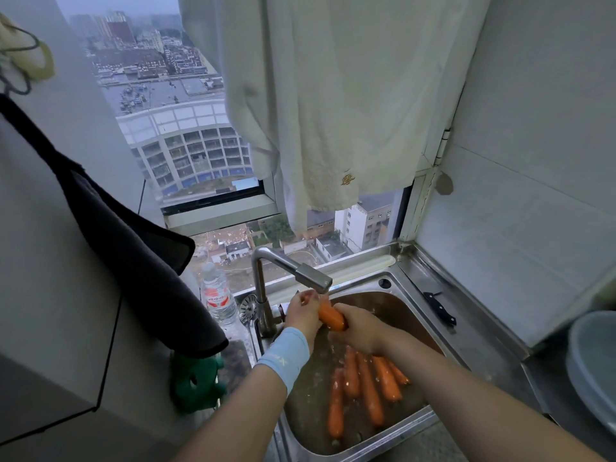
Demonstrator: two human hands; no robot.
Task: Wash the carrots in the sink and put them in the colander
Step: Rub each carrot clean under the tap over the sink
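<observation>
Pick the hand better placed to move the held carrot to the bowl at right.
Right, probably. The right hand grips the carrot at its near end and sits on the side toward the bowl; the left hand holds the far end by the faucet, farther away.

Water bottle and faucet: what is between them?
In the head view, a round metal sink strainer lies between the water bottle and the faucet, close beside the faucet's upright pipe.

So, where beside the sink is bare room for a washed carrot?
Bare steel counter lies right of the steel sink, between the black-handled knife and the round grey bowl. Crowded: the sink floor, under loose orange carrots, and the left side, by the clear plastic bottle.
</observation>
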